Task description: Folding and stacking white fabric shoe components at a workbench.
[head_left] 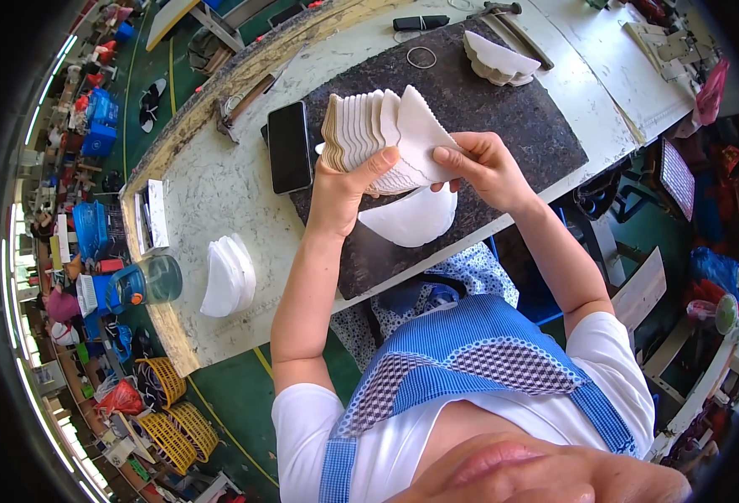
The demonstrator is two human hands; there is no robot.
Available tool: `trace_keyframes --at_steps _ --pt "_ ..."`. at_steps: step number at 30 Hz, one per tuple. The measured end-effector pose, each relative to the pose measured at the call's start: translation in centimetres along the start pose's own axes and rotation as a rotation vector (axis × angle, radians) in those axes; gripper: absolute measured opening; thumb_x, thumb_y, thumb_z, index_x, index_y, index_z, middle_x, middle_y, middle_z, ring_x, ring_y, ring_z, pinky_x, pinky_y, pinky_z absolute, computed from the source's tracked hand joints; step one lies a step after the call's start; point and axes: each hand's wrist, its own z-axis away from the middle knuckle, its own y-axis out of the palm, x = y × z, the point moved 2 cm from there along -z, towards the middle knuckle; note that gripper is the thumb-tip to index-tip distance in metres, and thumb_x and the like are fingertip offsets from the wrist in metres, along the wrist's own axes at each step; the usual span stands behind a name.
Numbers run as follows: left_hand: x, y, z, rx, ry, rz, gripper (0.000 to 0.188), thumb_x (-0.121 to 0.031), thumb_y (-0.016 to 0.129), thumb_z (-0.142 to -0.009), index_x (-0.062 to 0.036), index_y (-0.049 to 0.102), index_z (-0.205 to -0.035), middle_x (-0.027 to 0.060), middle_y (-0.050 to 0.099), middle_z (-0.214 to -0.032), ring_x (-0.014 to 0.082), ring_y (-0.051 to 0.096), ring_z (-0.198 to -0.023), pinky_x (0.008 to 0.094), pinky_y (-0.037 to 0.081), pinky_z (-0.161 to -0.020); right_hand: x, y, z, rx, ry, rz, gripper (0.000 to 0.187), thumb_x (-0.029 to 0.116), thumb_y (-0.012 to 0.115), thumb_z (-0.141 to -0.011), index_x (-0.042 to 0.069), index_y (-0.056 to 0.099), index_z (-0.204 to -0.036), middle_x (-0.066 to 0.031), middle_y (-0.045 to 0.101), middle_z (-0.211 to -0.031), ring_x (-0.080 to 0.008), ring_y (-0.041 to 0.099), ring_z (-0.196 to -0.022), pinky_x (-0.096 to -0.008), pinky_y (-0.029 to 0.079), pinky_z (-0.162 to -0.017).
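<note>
A fanned stack of cream, felt-like cut pieces (357, 121) with wavy edges is held above the dark work mat (545, 138). My left hand (348, 184) grips its left side, thumb lying over the pieces. My right hand (491, 172) is closed on the right edge of the uppermost piece (420, 126), thumb on top. Below the stack, a smooth white curved piece (416, 220) rests on the mat, partly hidden. Another bundle of pale pieces with scalloped edges (499, 60) lies at the mat's far right.
Left of the stack lies a black phone (290, 147), with a hammer (244, 107) beyond it. More white pieces (229, 275) and a clear jug (160, 278) stand toward the left table edge. A second hammer (516, 29), a ring (421, 57) and a dark bundle (421, 23) are at the back.
</note>
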Motion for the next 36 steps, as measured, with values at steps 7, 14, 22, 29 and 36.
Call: trace_keyframes --at_steps 7,14,22,29,36 --pt "0.0 0.1 0.2 0.058 0.064 -0.237 0.034 -0.018 0.077 -0.084 -0.0025 0.065 -0.112 0.0048 0.069 -0.098 0.0088 0.065 -0.082 0.0226 0.053 -0.068 0.1 0.2 -0.7 0.020 -0.043 0.052 0.042 0.036 0.071 -0.089 0.002 0.067 -0.113 -0.0080 0.071 -0.090 -0.0122 0.068 -0.079 -0.0272 0.054 -0.071" --pt "-0.3 0.0 0.4 0.156 0.033 -0.137 0.021 -0.024 0.063 -0.097 -0.0038 0.067 -0.100 -0.0008 0.067 -0.081 0.0021 0.053 -0.057 0.0182 0.039 -0.045 0.2 -0.5 -0.6 0.041 0.198 -0.081 0.040 0.033 0.077 -0.084 0.002 0.068 -0.106 -0.0067 0.072 -0.091 -0.0122 0.068 -0.078 -0.0273 0.054 -0.071" --pt "0.6 0.4 0.5 0.025 -0.071 0.007 0.020 -0.026 0.064 -0.096 -0.0069 0.066 -0.103 -0.0022 0.065 -0.083 0.0004 0.054 -0.063 0.0180 0.036 -0.045 -0.3 -1.1 -0.1 -0.005 0.160 -0.058 0.042 0.033 0.077 -0.084 0.002 0.067 -0.110 -0.0086 0.071 -0.095 -0.0129 0.068 -0.080 -0.0286 0.056 -0.072" --pt "1.5 2.0 -0.2 -0.126 0.139 -0.069 0.025 -0.023 0.066 -0.095 -0.0012 0.066 -0.108 0.0008 0.068 -0.091 0.0049 0.062 -0.077 0.0198 0.050 -0.063 0.2 -1.0 0.5 0.017 0.189 0.020 0.044 0.034 0.075 -0.084 0.002 0.067 -0.113 -0.0092 0.071 -0.096 -0.0140 0.069 -0.084 -0.0299 0.057 -0.076" --pt "1.4 1.6 -0.2 -0.151 -0.002 -0.047 0.024 -0.022 0.065 -0.096 -0.0020 0.067 -0.109 0.0010 0.068 -0.094 0.0060 0.062 -0.083 0.0229 0.051 -0.070 0.8 -2.6 0.6 -0.080 0.126 0.279 0.036 0.027 0.074 -0.087 0.002 0.068 -0.111 -0.0095 0.071 -0.096 -0.0138 0.067 -0.083 -0.0298 0.055 -0.080"
